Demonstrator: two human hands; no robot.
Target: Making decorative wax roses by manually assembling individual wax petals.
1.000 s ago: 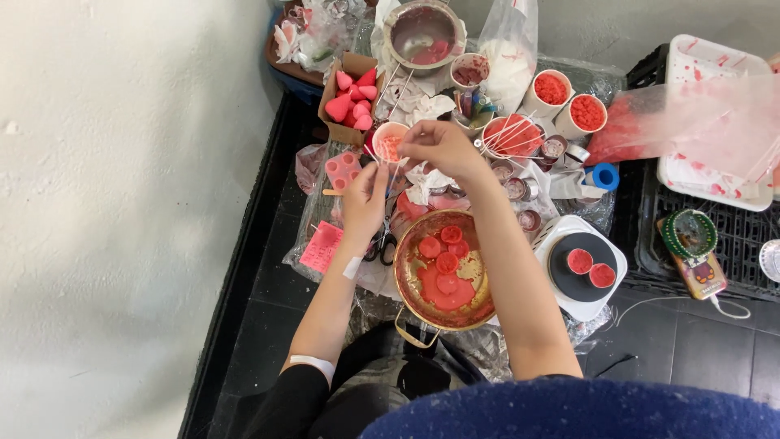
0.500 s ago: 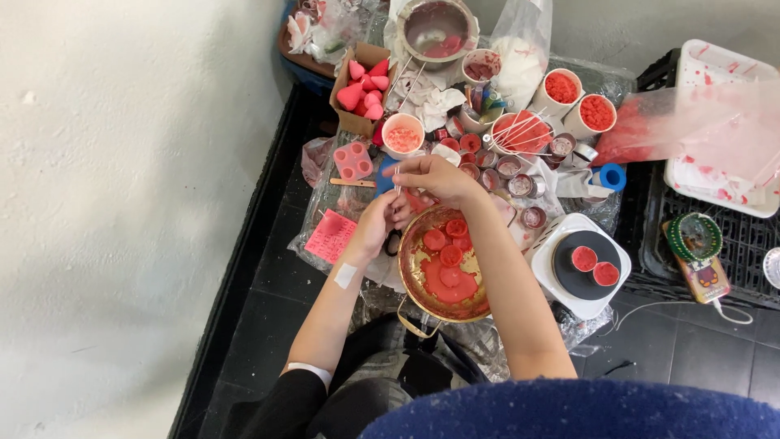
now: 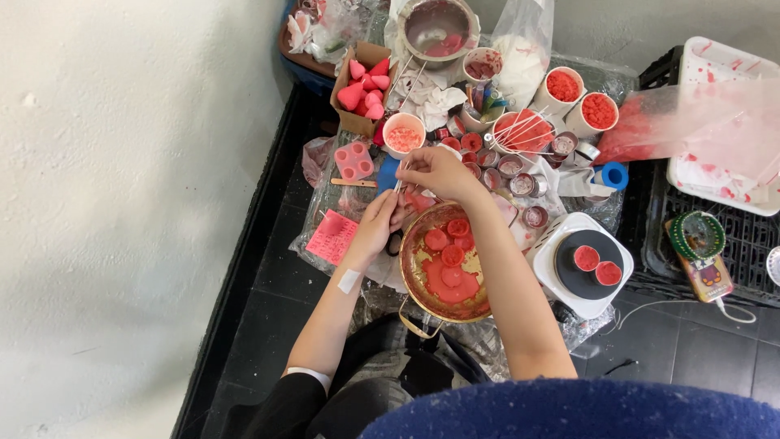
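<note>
Head view: both hands meet mid-frame, just above the round metal pan of red wax discs. Right hand has its fingertips pinched together on a thin pale stick, probably a wick, though it's too small to be sure. Left hand sits just below, fingers curled round something small and reddish; can't tell whether it's really clamped, as the piece is mostly hidden. Small white cup of pink wax is just above the hands, pink silicone mould to its left, cardboard box of red heart shapes in upper centre-left. White hotplate with two red discs lies right of the pan.

My read of the step: setting the stick into the held piece. To do it well, keep the stick upright and centred, brace the left wrist against the pan edge, use a light pinch, and work over the pan so drips land there.
</note>
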